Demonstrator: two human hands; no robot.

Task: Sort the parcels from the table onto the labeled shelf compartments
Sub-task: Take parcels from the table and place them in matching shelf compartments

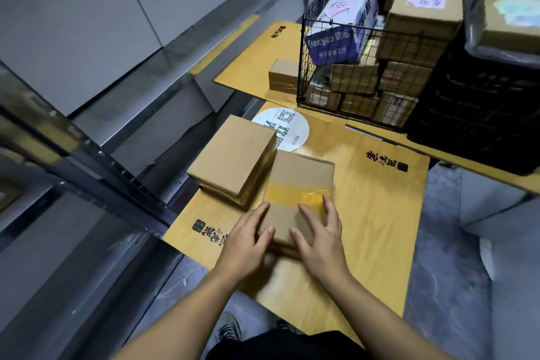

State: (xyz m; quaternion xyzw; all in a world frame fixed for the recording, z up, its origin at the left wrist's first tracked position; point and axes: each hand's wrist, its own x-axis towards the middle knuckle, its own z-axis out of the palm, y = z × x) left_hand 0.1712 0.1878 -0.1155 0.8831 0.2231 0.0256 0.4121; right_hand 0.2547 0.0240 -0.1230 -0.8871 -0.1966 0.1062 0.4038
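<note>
Head view: taped parcel [298, 178] flat on worktop [380, 213], just beside box stack [233, 152].
Left hand [248, 240] at near-left corner, right hand [318, 242] on top; both spread, fingers straight, no grip yet.
Nxt: clamp both sides, lift clear of stack, find label (none seen on top) b4 shelf [96, 161].

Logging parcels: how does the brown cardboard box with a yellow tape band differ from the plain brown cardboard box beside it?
The brown cardboard box with a yellow tape band has tape across its top; the plain brown cardboard box has a bare top. The left hand and right hand touch only the taped box. The plain box looks taller. Both lie closed on the yellow table.
</note>
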